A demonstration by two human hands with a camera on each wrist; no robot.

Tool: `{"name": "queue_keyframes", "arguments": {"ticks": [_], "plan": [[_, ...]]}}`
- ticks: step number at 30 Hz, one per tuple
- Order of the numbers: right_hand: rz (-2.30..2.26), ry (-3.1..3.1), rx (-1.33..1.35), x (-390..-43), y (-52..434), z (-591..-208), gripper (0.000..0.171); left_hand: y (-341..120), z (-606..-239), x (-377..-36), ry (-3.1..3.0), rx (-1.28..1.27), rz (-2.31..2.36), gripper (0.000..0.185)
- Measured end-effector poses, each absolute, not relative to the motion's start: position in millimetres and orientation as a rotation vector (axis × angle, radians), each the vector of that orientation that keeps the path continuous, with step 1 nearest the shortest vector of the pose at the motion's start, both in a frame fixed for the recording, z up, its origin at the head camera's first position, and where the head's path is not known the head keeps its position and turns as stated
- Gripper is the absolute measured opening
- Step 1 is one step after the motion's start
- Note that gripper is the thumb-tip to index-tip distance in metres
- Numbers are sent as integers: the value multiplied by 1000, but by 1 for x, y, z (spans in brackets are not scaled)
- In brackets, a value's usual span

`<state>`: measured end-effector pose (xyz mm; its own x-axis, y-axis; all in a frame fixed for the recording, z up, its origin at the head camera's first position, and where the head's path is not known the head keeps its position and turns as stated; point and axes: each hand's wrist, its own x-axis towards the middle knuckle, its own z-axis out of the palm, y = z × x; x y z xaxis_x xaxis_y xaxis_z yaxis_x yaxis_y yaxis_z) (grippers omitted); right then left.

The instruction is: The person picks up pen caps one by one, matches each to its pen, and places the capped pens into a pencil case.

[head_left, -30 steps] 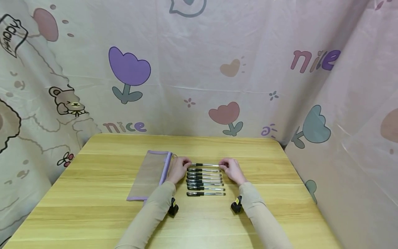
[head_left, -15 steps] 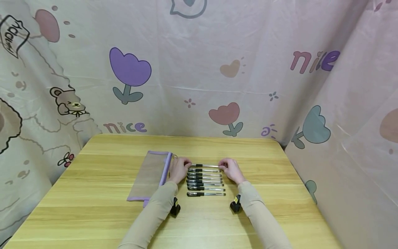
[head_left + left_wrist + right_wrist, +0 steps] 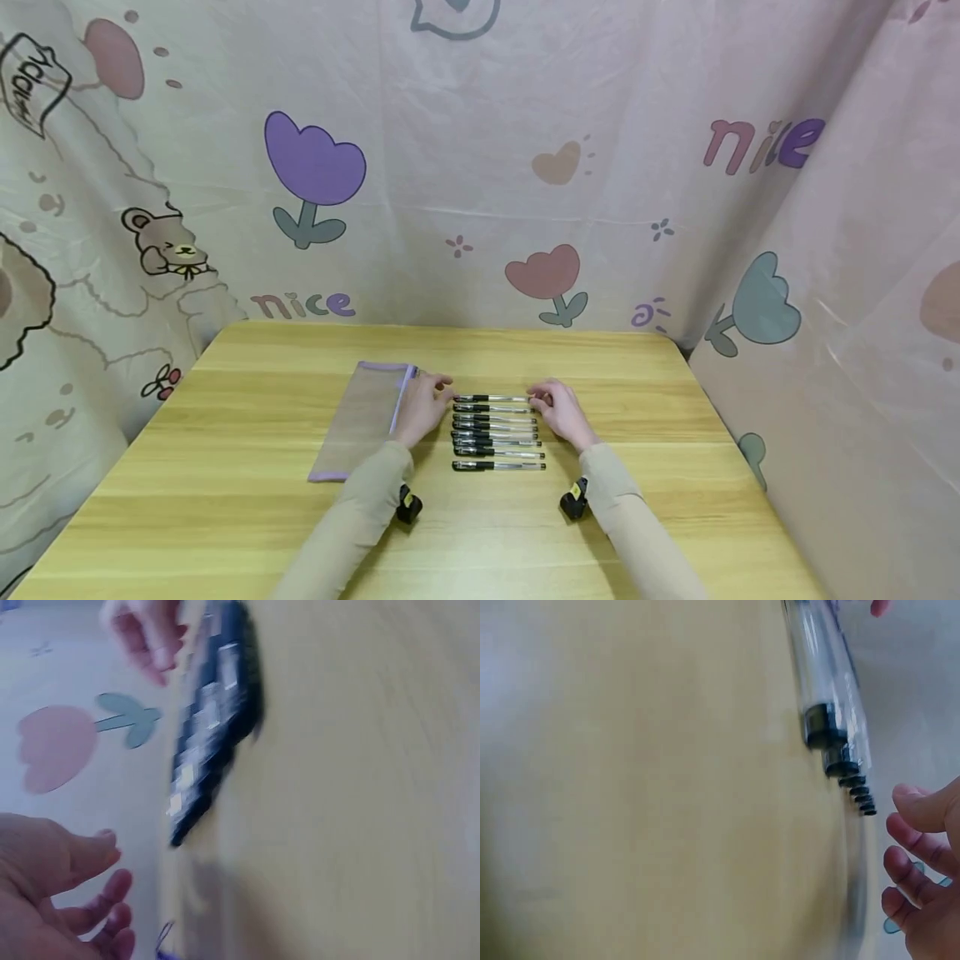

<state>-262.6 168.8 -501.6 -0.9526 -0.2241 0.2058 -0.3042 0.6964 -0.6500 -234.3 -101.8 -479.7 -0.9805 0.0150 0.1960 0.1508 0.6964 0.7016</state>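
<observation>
Several clear-barrelled pens with black caps lie side by side in a row, their caps to the left; the farthest pen [image 3: 495,398] lies between my two hands. My left hand [image 3: 422,408] is just left of its cap, over the edge of a mesh zip pouch [image 3: 356,425] with lilac trim. In the left wrist view, the left hand's thumb and fingers [image 3: 116,889] are apart, holding nothing. Close by the pens' right ends is my right hand [image 3: 562,412]. The right wrist view shows its fingers [image 3: 911,832] loosely bent, with a gap to the pen ends.
The pens and pouch lie on a light wooden table [image 3: 187,500]. Behind it and along the sides hangs a pale curtain [image 3: 465,125] printed with flowers and bears. Black wrist cameras sit under both forearms.
My left hand has drawn back left from the farthest pen's cap, partly covering the pouch's zip edge. The right hand has let go of the pen's other end and shifted slightly right.
</observation>
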Motion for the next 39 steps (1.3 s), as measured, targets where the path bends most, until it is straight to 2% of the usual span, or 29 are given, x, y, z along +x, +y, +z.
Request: {"name": "queue_keyframes", "arguments": {"ticks": [13, 24, 30, 39], "plan": [[1190, -2712, 516, -230, 177, -501, 20, -166, -470, -186, -2839, -60, -1144, 37], [1271, -2783, 513, -216, 179, -497, 24, -177, -473, -158, -2861, -35, -1116, 38], [1253, -2777, 607, -208, 183, -497, 24, -177, -474, -153, -2855, -20, -1049, 43], [1296, -2839, 773, -201, 188, -494, 20, -174, -478, -145, -2839, -31, -931, 34]]}}
